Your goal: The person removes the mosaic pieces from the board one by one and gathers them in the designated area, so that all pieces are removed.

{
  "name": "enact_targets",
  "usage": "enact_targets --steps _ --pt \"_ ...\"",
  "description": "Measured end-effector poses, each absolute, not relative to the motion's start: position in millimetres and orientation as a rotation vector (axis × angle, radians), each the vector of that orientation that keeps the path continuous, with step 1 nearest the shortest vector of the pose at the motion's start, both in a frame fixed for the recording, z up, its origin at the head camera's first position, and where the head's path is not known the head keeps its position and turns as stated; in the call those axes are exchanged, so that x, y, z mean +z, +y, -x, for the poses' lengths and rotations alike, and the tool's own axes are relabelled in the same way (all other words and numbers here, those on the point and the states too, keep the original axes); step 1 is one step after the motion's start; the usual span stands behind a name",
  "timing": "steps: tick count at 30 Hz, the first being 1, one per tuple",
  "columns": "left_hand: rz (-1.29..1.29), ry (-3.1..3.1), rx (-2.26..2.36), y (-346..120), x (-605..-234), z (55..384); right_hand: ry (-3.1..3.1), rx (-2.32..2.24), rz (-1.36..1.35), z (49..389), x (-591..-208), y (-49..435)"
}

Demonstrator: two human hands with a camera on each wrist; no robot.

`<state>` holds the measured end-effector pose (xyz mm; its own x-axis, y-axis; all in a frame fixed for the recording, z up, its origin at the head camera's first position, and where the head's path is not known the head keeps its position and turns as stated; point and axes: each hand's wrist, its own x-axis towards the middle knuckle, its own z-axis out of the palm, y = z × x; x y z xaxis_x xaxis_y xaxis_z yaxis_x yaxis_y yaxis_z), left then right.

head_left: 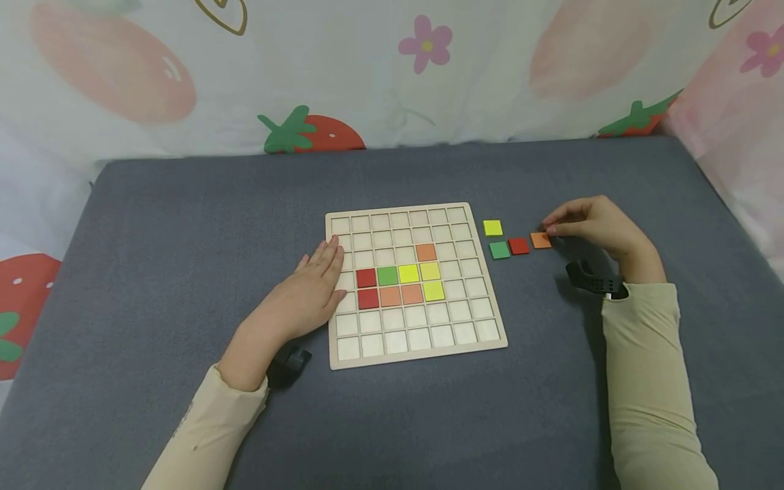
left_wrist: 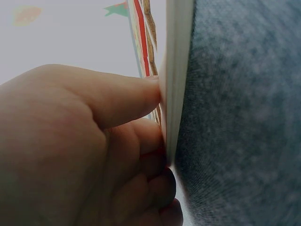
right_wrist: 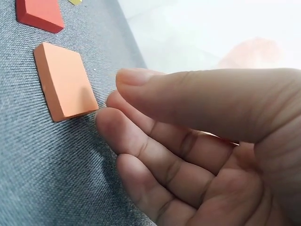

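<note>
A square wooden grid board lies on the cloth. Several coloured tiles sit in its middle cells, among them a red tile, a green tile, a yellow tile and an orange tile. My left hand rests on the board's left edge with its fingers extended. In the left wrist view the thumb touches the board's side. To the board's right, my right hand is beside a loose orange tile, which lies flat on the cloth. Its thumb and fingers are apart, with nothing between them.
Left of the loose orange tile are a loose red tile, a green tile and a yellow tile. A grey cloth covers the table. Behind it hangs a printed curtain.
</note>
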<state>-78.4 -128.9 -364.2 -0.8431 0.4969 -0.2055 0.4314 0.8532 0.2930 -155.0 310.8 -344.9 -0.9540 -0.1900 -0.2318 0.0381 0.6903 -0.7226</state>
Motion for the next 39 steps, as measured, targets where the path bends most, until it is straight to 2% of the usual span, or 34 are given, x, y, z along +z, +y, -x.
enact_targets --steps 22,39 --pt "-0.689 2.748 0.34 -129 -365 78 2.602 -1.229 0.16 152 -339 298" --pt "-0.682 2.753 0.329 -129 -366 79 2.507 -1.292 0.288 153 -338 270"
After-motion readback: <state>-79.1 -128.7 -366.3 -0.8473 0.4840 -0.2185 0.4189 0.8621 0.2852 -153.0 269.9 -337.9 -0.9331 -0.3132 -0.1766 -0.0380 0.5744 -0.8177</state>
